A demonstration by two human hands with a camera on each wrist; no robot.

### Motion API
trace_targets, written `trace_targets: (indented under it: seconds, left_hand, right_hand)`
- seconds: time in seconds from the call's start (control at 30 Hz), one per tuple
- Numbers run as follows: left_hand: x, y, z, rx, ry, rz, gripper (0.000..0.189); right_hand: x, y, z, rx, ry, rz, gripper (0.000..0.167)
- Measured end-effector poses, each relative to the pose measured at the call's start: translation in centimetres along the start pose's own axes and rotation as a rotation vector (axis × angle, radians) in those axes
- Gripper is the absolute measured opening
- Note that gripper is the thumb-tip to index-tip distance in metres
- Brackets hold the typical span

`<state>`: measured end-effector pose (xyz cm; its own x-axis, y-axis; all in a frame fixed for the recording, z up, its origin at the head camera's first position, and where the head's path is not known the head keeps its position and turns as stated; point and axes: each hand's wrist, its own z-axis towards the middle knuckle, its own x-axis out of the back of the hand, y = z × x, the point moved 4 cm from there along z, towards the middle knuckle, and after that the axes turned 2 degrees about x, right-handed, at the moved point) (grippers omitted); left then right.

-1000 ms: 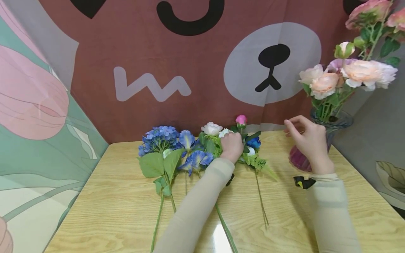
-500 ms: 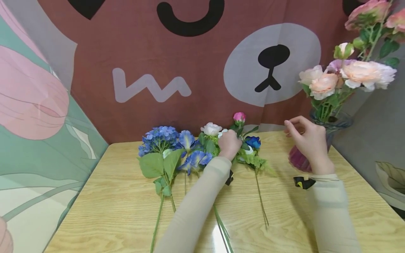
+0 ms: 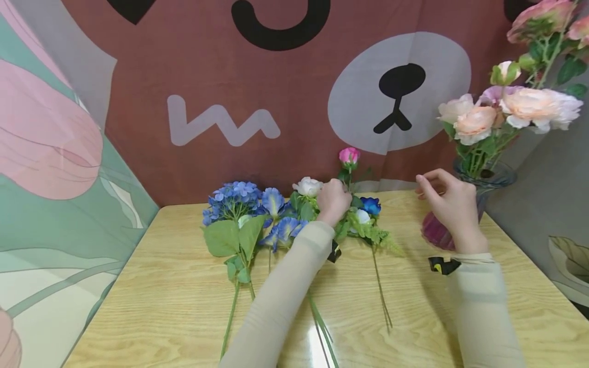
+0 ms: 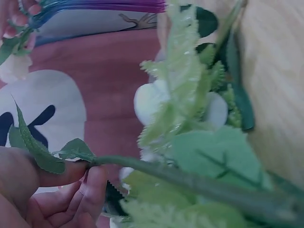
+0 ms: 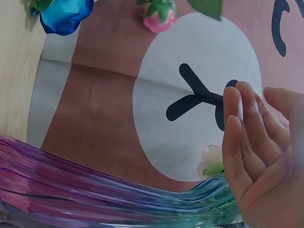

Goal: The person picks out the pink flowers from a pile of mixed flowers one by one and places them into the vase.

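My left hand [image 3: 334, 200] pinches the green stem [image 4: 137, 164] of a pink rosebud [image 3: 349, 156] between thumb and fingers. The bud stands above the hand in the head view, and leaves sprout just by the fingertips in the left wrist view. Around that hand lie a white flower [image 3: 308, 187], a blue rose [image 3: 370, 205] and fern-like greenery [image 4: 178, 71]. My right hand [image 3: 453, 209] is held beside the glass vase [image 3: 439, 230], fingers loosely bent with nothing between them. Peach ranunculus-like blooms [image 3: 476, 125] and other flowers stand in the vase.
To the left on the wooden table [image 3: 161, 296] lie a blue hydrangea [image 3: 234, 199] and blue irises [image 3: 287, 227], their stems pointing to the front edge. Behind the table hangs a brown cloth [image 3: 207, 168] with a cartoon bear face.
My left hand has risen slightly, lifting the pink rosebud higher above the other flowers. The stems under the left forearm have shifted. The right hand has stayed by the vase.
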<state>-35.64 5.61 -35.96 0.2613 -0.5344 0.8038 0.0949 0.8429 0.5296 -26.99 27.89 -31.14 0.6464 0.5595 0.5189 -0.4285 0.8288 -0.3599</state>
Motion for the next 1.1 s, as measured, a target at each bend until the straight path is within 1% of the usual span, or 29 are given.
trace_targets:
  seconds: [0.1,0.2,0.27,0.4,0.47,0.6,0.7,0.8,0.87,0.93,1.1]
  left_hand:
    - [0.9,0.2,0.1,-0.013,0.016,-0.03,0.051]
    - [1.8,0.2,0.3,0.001,0.017,-0.071,0.048]
    - [2.4,0.3,0.4,0.011,0.004,-0.089,0.048]
    - [3.7,0.5,0.6,0.032,-0.026,-0.161,0.045]
    - [4.4,0.7,0.7,0.035,-0.035,-0.198,0.038]
    - [5.8,1.1,0.7,0.046,-0.04,-0.24,0.019]
    - [6.9,1.4,0.7,0.052,-0.054,-0.267,0.015]
    - [8.1,1.8,0.6,0.041,-0.078,-0.329,0.015]
    - [8.9,2.2,0.5,0.024,-0.082,-0.367,0.015]
    - [9.9,2.6,0.3,0.0,-0.074,-0.394,0.015]
    - [12.0,3.1,0.1,-0.047,-0.026,-0.433,0.015]
  right_hand:
    - [0.0,0.0,0.0,0.004,0.003,-0.004,0.022]
    - [0.1,0.1,0.0,0.008,0.005,-0.008,0.022]
    - [0.1,0.1,0.0,0.007,0.002,-0.007,0.022]
    - [0.1,0.1,0.1,0.002,-0.007,-0.001,0.022]
    - [0.1,0.0,0.1,0.004,-0.005,-0.002,0.022]
    - [0.2,0.0,0.1,0.005,0.0,-0.003,0.022]
    - [0.2,0.0,0.2,0.0,-0.002,0.001,0.022]
    - [0.2,-0.1,0.2,-0.009,0.0,0.007,0.023]
    - [0.2,-0.2,0.2,-0.017,0.004,0.013,0.024]
    - [0.2,-0.2,0.3,-0.028,0.009,0.022,0.025]
    - [-0.1,-0.4,0.5,-0.032,0.027,0.055,0.025]
